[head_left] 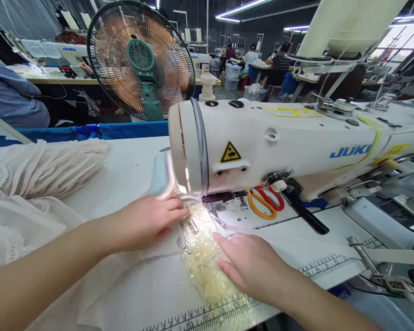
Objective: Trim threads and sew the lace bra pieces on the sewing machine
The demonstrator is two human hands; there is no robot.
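Observation:
My left hand lies beside the sewing machine's needle area, fingers bent and closed on sheer white fabric. Its fingertips reach the edge of a crinkled, shiny clear film with a pale yellow tone, which runs from under the machine head toward the table's front edge. My right hand rests at the film's right side, two fingers stretched out and apart. A thin pale strip passes just above its fingertips. The white sewing machine stands above both hands; its needle and presser foot are hard to make out.
Orange-handled scissors and a red-handled pair lie under the machine arm. Gathered cream lace fabric is piled at left. A printed ruler scale follows the front edge. Behind stands a large fan; several people sit farther back.

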